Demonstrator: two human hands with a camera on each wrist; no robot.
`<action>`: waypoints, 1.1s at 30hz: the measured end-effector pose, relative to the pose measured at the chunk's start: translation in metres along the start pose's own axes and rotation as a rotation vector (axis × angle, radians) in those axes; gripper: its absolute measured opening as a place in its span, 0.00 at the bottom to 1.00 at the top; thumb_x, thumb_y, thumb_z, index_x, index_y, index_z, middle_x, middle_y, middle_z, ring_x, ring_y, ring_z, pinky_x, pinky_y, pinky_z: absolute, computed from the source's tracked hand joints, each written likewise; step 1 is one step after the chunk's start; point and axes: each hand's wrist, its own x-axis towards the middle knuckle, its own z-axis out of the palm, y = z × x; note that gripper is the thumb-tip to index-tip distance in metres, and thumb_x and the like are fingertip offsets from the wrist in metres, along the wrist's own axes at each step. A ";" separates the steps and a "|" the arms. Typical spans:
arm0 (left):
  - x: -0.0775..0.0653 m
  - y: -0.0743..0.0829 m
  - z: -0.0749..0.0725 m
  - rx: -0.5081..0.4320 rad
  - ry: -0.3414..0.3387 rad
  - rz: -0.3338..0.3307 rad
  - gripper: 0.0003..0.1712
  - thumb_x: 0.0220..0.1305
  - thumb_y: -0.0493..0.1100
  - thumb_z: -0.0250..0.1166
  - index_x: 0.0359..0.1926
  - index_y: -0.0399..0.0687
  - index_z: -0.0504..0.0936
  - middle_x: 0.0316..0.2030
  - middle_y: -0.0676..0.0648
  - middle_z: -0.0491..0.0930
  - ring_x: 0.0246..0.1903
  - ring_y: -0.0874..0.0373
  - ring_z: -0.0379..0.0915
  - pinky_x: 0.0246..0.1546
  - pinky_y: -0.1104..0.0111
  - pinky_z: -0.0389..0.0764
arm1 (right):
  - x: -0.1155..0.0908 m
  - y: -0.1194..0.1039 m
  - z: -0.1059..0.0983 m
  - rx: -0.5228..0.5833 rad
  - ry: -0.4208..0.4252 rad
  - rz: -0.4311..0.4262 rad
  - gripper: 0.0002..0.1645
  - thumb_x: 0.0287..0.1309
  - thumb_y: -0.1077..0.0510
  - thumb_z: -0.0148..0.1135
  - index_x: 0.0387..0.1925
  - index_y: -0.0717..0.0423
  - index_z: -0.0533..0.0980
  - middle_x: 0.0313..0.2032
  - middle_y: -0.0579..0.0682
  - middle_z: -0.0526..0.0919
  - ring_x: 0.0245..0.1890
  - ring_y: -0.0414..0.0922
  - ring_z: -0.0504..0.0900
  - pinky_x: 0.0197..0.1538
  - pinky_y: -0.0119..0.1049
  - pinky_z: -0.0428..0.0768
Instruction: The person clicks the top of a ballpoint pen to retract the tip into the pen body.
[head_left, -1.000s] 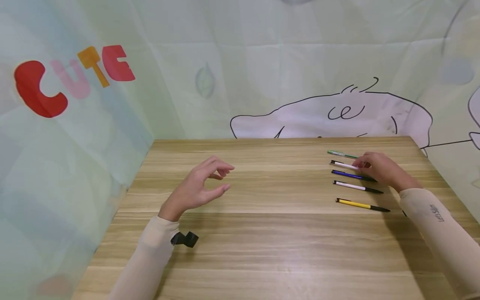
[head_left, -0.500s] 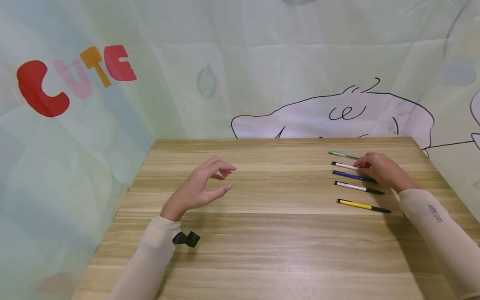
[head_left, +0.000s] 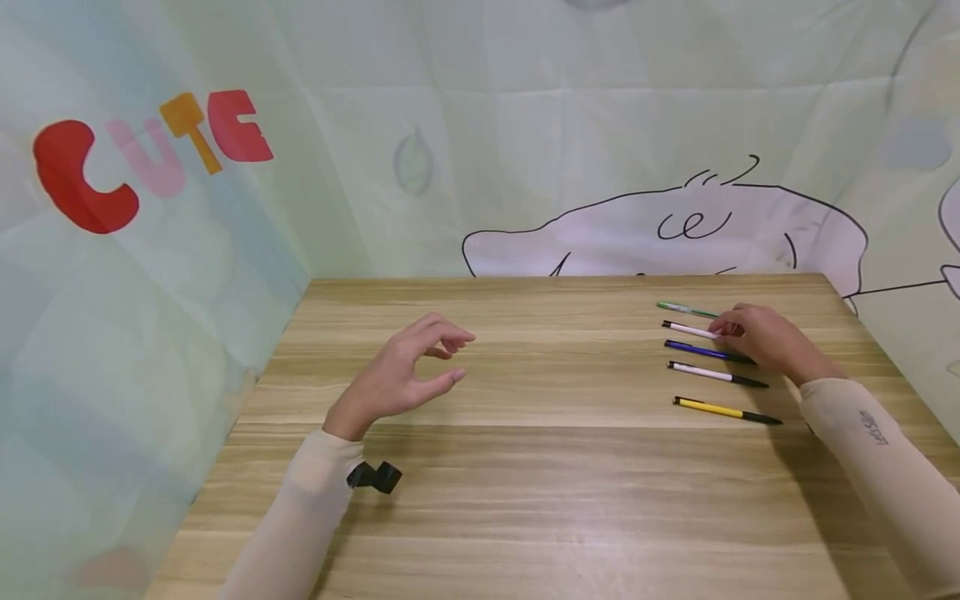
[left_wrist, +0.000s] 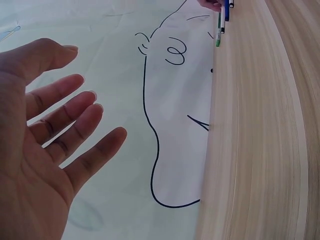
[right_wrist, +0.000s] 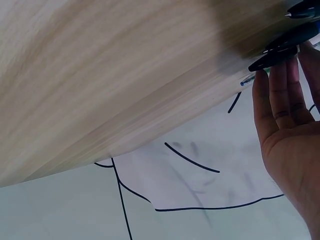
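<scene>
Several pens lie in a column at the right of the table in the head view. My right hand [head_left: 768, 337] pinches a white pen [head_left: 686, 329], the second from the back. Its black grip end [right_wrist: 272, 59] pokes out by the fingertips in the right wrist view. Behind it lies a green pen [head_left: 678, 308], partly covered by the hand. In front come a blue pen [head_left: 697, 350], another white pen [head_left: 701, 371] and a yellow pen [head_left: 708, 407]. My left hand [head_left: 397, 375] hovers over the left half of the table, fingers loosely bent, holding nothing.
The wood-grain table [head_left: 525, 500] meets a pale printed cloth [head_left: 510, 167] along its back edge. More of that cloth, with coloured letters, hangs at the left. A small black device [head_left: 375, 477] is worn on my left wrist.
Hardly anything differs. My right hand stays at the same white pen with only a tiny shift, and my left hand keeps its pose.
</scene>
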 end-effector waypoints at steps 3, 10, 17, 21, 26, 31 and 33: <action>0.001 -0.001 0.000 -0.001 -0.002 0.006 0.24 0.63 0.34 0.71 0.59 0.48 0.79 0.50 0.50 0.78 0.50 0.57 0.76 0.51 0.63 0.86 | -0.002 -0.001 -0.002 0.002 -0.011 0.024 0.12 0.66 0.65 0.64 0.49 0.66 0.82 0.39 0.57 0.84 0.40 0.54 0.82 0.47 0.58 0.82; 0.001 -0.001 0.001 -0.007 -0.005 0.016 0.23 0.63 0.34 0.71 0.59 0.47 0.79 0.50 0.51 0.78 0.50 0.58 0.75 0.51 0.63 0.86 | -0.009 -0.003 -0.004 0.008 0.002 0.071 0.15 0.68 0.61 0.63 0.52 0.66 0.80 0.47 0.64 0.83 0.48 0.61 0.81 0.53 0.64 0.79; 0.001 -0.002 0.001 -0.007 0.004 0.019 0.24 0.63 0.33 0.71 0.59 0.47 0.79 0.50 0.50 0.78 0.50 0.56 0.76 0.51 0.62 0.86 | -0.015 -0.010 -0.004 0.030 0.050 0.004 0.13 0.65 0.66 0.65 0.50 0.65 0.82 0.45 0.62 0.85 0.46 0.59 0.83 0.52 0.62 0.81; 0.001 -0.001 0.001 -0.007 0.003 0.011 0.24 0.63 0.34 0.71 0.59 0.48 0.79 0.50 0.51 0.78 0.50 0.57 0.76 0.51 0.63 0.86 | -0.016 -0.011 -0.003 0.119 0.049 -0.022 0.16 0.62 0.69 0.67 0.52 0.66 0.82 0.45 0.59 0.86 0.45 0.55 0.83 0.52 0.57 0.84; 0.001 -0.001 0.001 -0.010 -0.002 0.014 0.24 0.63 0.34 0.71 0.59 0.47 0.79 0.50 0.50 0.78 0.50 0.57 0.76 0.51 0.63 0.86 | -0.020 -0.010 0.001 0.225 0.061 -0.056 0.22 0.57 0.67 0.72 0.54 0.64 0.81 0.46 0.56 0.86 0.46 0.51 0.82 0.51 0.49 0.85; 0.000 -0.002 0.002 -0.006 -0.007 0.012 0.23 0.63 0.35 0.71 0.59 0.47 0.79 0.50 0.51 0.78 0.50 0.58 0.75 0.50 0.62 0.86 | -0.024 -0.005 0.008 0.241 0.098 -0.092 0.22 0.54 0.68 0.74 0.52 0.60 0.83 0.45 0.53 0.86 0.44 0.46 0.82 0.49 0.34 0.86; 0.000 -0.002 0.002 -0.003 -0.008 0.013 0.23 0.63 0.35 0.70 0.59 0.47 0.79 0.50 0.51 0.78 0.50 0.58 0.75 0.50 0.62 0.86 | -0.023 -0.003 0.011 0.238 0.117 -0.120 0.20 0.53 0.69 0.74 0.50 0.61 0.83 0.43 0.52 0.86 0.41 0.43 0.82 0.47 0.31 0.86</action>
